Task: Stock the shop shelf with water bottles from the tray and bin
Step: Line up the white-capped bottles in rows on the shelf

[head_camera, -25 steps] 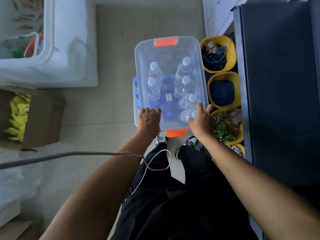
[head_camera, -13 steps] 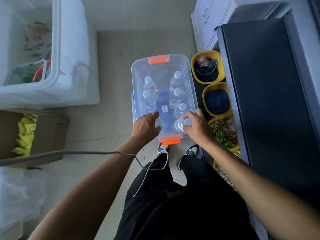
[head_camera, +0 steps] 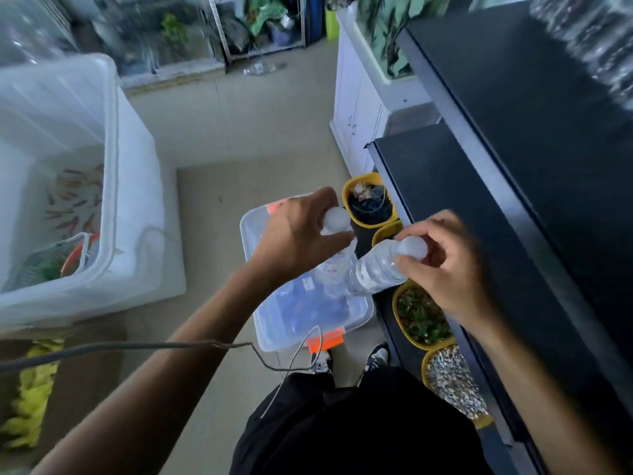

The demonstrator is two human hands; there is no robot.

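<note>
Now raised, bottles (head_camera: 375, 270) above the bin (head_camera: 245, 234)

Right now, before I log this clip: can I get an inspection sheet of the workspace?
Surface: tiled floor; dark shelf at right.
Job's things: clear bin on the floor, contents blurred; left bottle and right bottle both raised.
Clutter: yellow pots in a row under the shelf edge.
Hands: left hand grips the left bottle below its cap; right hand pinches the right bottle at its cap.
Cables: grey cable crossing the left forearm.
Surroundings: white tub with fish at left; white cabinet beyond the shelf; cardboard box.
</note>
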